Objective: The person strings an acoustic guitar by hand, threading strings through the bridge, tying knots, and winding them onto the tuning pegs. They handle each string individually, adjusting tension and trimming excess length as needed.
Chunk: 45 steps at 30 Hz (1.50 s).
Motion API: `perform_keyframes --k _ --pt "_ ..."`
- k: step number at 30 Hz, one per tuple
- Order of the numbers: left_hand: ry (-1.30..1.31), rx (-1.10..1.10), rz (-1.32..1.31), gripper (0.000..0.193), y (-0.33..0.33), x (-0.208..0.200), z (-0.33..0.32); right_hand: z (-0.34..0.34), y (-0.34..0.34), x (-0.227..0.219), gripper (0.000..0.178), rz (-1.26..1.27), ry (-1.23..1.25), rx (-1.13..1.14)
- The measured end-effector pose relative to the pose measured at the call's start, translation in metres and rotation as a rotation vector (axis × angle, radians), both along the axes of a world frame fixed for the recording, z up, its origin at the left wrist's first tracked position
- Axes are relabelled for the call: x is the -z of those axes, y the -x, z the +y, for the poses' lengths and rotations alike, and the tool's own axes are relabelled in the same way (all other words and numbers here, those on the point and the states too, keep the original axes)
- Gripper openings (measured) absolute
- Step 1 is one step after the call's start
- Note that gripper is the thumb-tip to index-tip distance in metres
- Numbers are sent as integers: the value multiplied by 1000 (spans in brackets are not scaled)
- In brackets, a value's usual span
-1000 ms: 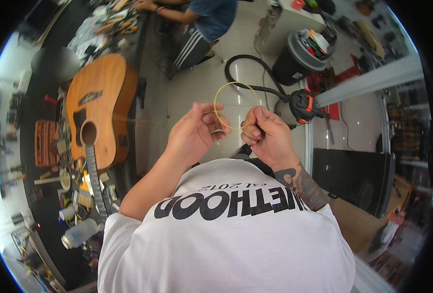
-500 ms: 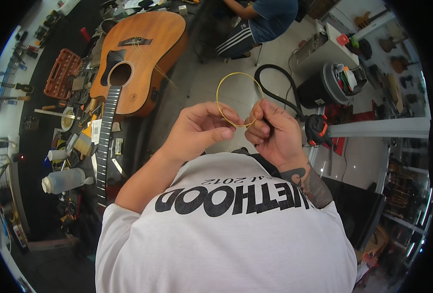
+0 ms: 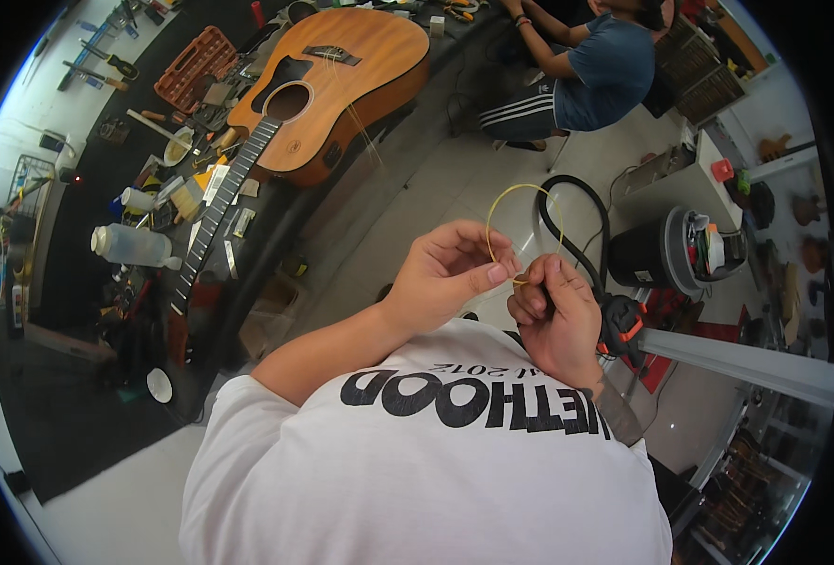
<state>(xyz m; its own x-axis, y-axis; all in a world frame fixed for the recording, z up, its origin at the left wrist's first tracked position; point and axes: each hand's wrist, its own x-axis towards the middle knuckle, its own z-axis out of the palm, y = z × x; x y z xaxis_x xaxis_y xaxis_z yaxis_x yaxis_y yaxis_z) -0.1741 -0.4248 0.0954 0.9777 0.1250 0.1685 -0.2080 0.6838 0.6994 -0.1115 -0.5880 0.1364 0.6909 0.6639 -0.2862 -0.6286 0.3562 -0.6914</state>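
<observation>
One thin golden coil [image 3: 521, 185], wire or string, standing up as a loose ring in front of the wearer's chest, well clear of the counter [image 3: 271, 221]. Left hand [image 3: 455, 278]: thumb and fingertips pinched together on the ring's near left side. Right hand [image 3: 558, 311]: fingers curled in, thumb pressed over them, clamped on the near right side. Hands just beside each other; the far arc hangs free. Cannot make out where the coil's ends lie, nor how many turns there are.

On handling it well, my judgement: thin stuff like this likely springs, so one hand should pin all the turns while the other works a single turn loose. Keep the curve round; a sharp bend could leave a kink. Find the end by touch before letting any turn go. Point the free arc away from the face.

Surroundings: guitar [image 3: 379, 61] on the counter, far left, face up, with fine loose strands [image 3: 365, 132] trailing off its near right edge. Black hose [image 3: 591, 212] on the floor beyond the ring; worth keeping the coil above it.
</observation>
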Motion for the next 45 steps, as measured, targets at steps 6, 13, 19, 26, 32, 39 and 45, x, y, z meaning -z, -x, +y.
perform_keyframes --k 6,13,19,26,32,39,45 --pt "73 56 -159 19 -2 6 -19 -19 -18 4 29 345 -175 -104" --pt "106 -32 -5 23 4 -2 -14 -25 -34 5 29 106 -72 -242" --pt "-154 -274 402 23 4 -25 -21 -17 -30 8 29 -727 407 217" --pt "-187 -306 398 23 -3 -28 -30 -31 -27 -5 19 -1531 584 186" --pt "-325 -298 415 23 -7 -36 -32 -28 -28 1 10 -1590 624 192" --pt "-811 -353 374 18 -8 -34 -28 -25 -32 4 7 -1369 614 -37" --pt "-905 -351 296 12 -8 -31 -20 -18 -37 4 16 -691 571 -310"
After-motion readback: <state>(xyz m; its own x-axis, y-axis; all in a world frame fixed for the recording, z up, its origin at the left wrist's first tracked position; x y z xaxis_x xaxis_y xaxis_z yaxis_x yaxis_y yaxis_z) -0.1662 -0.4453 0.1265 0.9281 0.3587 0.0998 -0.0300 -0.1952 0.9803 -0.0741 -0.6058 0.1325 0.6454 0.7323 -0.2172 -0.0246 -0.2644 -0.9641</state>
